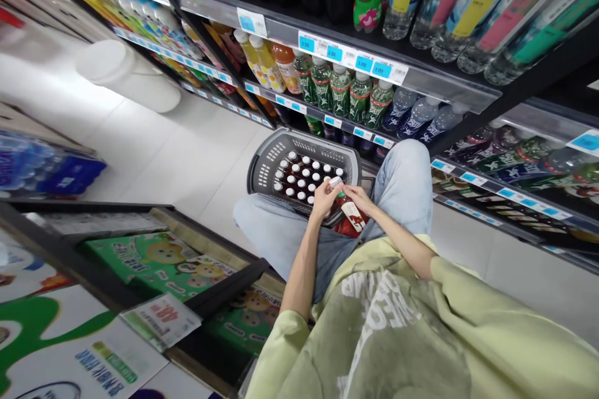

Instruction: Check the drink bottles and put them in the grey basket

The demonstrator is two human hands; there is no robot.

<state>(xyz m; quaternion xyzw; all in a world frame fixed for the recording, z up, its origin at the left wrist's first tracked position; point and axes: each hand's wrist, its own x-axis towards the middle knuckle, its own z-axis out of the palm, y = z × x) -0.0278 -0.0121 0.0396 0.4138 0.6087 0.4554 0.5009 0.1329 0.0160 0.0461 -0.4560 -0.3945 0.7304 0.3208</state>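
Observation:
A bottle with a white cap and a red and white label (352,212) is tilted in front of my lap, at the near edge of a grey shopping basket (269,153). Around its neck, just under the cap, my left hand (322,198) is closed. From the other side my right hand (358,198) grips the same bottle near its cap, fingers bent against it. Inside the basket stand several dark bottles (302,184) in rows, their white caps up. The lower end of the held bottle is partly hidden by my forearm and clothing.
Ahead, a shelf (421,84) with price tags carries soda bottles (339,84) in several colours. Green boxes (154,262) fill a display at the lower left. A white stool-like object (135,75) and blue-wrapped bottle packs (51,162) stand across the aisle.

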